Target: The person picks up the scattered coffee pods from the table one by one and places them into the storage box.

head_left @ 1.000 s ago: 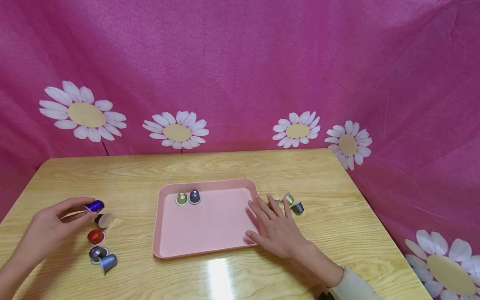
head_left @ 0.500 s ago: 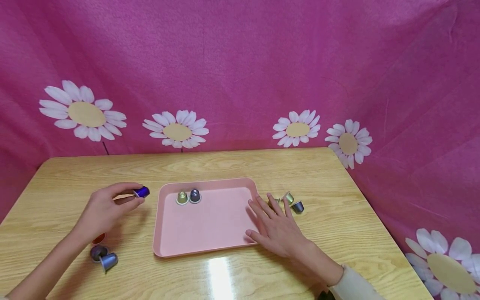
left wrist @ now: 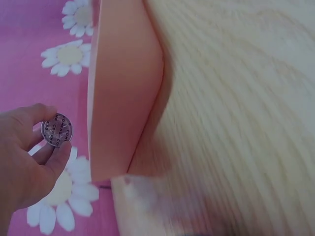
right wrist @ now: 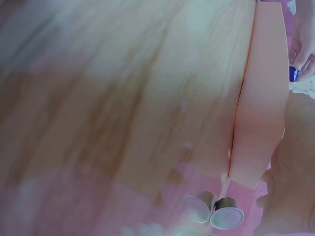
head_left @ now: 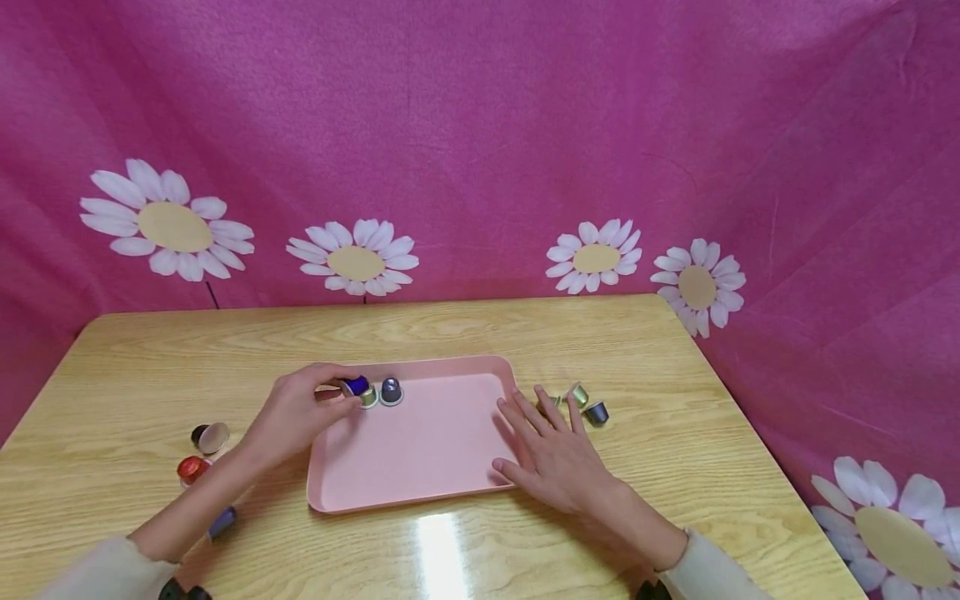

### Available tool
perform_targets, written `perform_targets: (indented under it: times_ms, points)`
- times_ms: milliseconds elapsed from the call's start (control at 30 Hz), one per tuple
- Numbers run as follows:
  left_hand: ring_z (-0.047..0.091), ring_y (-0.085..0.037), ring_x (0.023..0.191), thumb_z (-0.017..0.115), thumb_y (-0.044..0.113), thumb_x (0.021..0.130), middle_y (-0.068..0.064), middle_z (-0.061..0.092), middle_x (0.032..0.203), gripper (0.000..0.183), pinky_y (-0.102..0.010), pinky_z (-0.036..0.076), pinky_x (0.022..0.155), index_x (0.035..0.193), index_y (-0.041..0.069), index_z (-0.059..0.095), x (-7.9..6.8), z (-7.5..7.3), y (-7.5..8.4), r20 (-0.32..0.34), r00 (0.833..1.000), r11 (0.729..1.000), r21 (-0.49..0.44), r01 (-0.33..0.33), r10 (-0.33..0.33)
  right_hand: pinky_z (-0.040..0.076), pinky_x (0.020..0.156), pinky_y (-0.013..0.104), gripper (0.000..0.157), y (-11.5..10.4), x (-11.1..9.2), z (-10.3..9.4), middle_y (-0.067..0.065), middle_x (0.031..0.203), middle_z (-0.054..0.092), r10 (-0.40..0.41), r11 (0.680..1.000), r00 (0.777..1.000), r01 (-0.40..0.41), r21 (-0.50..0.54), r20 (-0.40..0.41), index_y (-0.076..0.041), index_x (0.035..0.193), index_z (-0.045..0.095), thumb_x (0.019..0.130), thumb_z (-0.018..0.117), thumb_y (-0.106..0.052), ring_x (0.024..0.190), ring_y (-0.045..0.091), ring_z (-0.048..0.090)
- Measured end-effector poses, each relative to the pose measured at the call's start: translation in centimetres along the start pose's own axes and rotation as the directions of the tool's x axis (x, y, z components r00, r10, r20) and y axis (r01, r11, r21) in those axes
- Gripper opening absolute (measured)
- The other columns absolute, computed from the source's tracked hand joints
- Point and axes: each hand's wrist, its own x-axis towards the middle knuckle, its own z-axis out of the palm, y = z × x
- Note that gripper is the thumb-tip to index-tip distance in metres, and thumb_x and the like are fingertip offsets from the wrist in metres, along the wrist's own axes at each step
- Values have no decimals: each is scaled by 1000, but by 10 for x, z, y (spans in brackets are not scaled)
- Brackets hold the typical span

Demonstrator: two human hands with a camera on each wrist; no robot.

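- Head view: the left hand (head_left: 296,412) pinches a blue capsule (head_left: 358,385) over the far left corner of the pink tray (head_left: 412,458). The blue capsule partly hides a pale green capsule (head_left: 368,399); whether the two touch cannot be told. A dark capsule (head_left: 391,390) stands upright just to the right.
- Same view: the right hand (head_left: 555,467) lies at the tray's right rim, fingers spread and grasping nothing. Near its fingertips on the worktop (head_left: 480,333) are a green capsule (head_left: 577,394) and a dark grey capsule (head_left: 597,414).
- Same view, left side: a black capsule with a pale lid (head_left: 213,437), a red capsule (head_left: 192,468) and a blurred blue-grey capsule (head_left: 222,522) lie near the left forearm.
- Left wrist view: thumb and fingers hold the blue capsule, its printed lid (left wrist: 57,130) facing the camera.
- Right wrist view: two capsules show their lids below the tray wall; the blue capsule appears beyond it.
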Motion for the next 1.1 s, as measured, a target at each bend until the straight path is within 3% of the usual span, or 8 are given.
perform_targets:
  times_ms: [167,367,667,967,1100]
  points:
    - [67,-22,92,80,1,82,-8,69,105,33,-41,57,83,114,1,72,9,22,2,4,996,996,-12,-88,88,7,112,69,78,0,0,1,7,160,31,2,1000,1000,-2,3,1,-19,157,35,96,45,-66,148,37,19]
    - [67,-20,84,83,-3,76,-8,72,95,22,-39,56,78,96,-1,74,16,47,2,-41,966,964,90,-251,255,8,112,69,77,0,0,1,7,161,31,0,1000,1000,0,-1,1,-19,157,36,96,44,-66,148,37,20]
    - [66,-17,82,84,2,77,-8,71,94,24,-32,56,73,98,-1,73,23,65,5,-68,970,956,195,-217,234,8,112,69,77,0,0,0,7,161,31,3,1000,1000,-3,2,0,-19,156,36,96,44,-66,148,37,19]
    - [65,-17,88,82,5,80,-11,68,103,23,-34,56,77,101,0,73,26,80,8,-77,977,953,245,-177,201,6,112,68,77,0,0,0,7,161,30,8,1000,1000,-8,12,5,-20,157,34,96,44,-66,148,37,19]
    - [67,-21,88,82,6,79,-11,68,102,22,-38,56,79,99,1,73,28,85,8,-90,972,939,291,-181,216,8,112,69,77,0,0,0,7,161,31,5,1000,1000,-5,11,-7,-19,157,35,96,45,-66,148,38,21]
